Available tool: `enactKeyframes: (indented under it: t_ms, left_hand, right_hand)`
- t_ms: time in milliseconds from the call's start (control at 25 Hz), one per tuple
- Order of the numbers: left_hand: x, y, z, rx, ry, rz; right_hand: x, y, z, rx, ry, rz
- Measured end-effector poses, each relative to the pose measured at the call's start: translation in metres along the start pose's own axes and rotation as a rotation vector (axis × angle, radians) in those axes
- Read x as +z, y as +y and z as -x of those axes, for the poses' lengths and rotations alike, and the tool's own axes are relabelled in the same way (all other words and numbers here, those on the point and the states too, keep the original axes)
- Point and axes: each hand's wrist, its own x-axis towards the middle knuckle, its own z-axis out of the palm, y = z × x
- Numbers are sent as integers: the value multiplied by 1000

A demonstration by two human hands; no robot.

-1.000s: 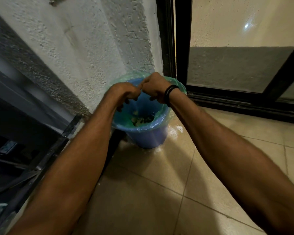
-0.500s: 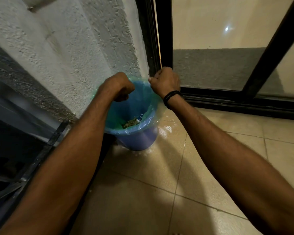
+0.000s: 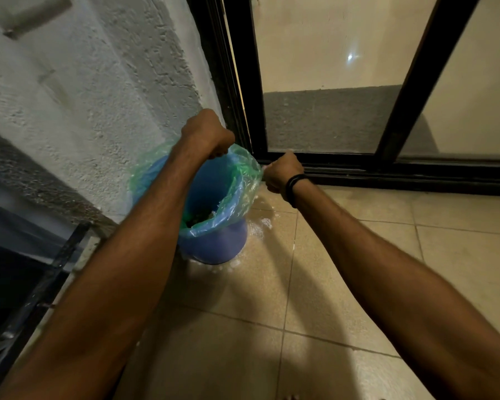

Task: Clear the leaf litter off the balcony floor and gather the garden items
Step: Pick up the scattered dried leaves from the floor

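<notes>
My left hand point(image 3: 205, 134) pinches the liner point(image 3: 243, 180) at the bin's point(image 3: 217, 241) far rim and my right hand point(image 3: 280, 174) pinches it at the right rim. I want its mouth wide for litter point(image 3: 199, 218).

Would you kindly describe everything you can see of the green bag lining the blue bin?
The green bag is thin, translucent, crinkled plastic, lining the blue bin with its mouth open and draped over the rim. The left hand grips its far edge, the right hand its right edge. Debris lies inside.
</notes>
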Motion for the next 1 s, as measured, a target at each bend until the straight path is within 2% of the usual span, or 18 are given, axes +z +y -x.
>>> enactKeyframes:
  t_ms: [80, 120, 200, 320, 400, 520, 800, 880, 1000]
  left_hand:
    - [1, 3, -2, 8, 45, 18]
    - [1, 4, -2, 14, 64, 23]
    - [1, 6, -2, 23, 80, 12]
    - [2, 6, -2, 26, 92, -14]
    - [2, 5, -4, 20, 102, -17]
    - [3, 3, -6, 15, 101, -19]
    - [5, -2, -9, 16, 102, -75]
    - [6, -3, -11, 11, 110, -86]
    - [13, 8, -12, 56, 144, -71]
  right_hand:
    - [-4, -3, 7, 151, -175, -288]
    - [-5, -4, 8, 185, -241, -352]
    - [-7, -4, 11, 190, -269, -352]
    - [-10, 1, 9, 216, -202, -396]
    - [-13, 0, 9, 225, -244, -486]
    - [-15, -2, 9, 194, -323, -414]
    - [0, 22, 0, 311, -223, -364]
    - [2, 23, 2, 287, -202, -367]
    - [0, 25, -4, 158, -100, -369]
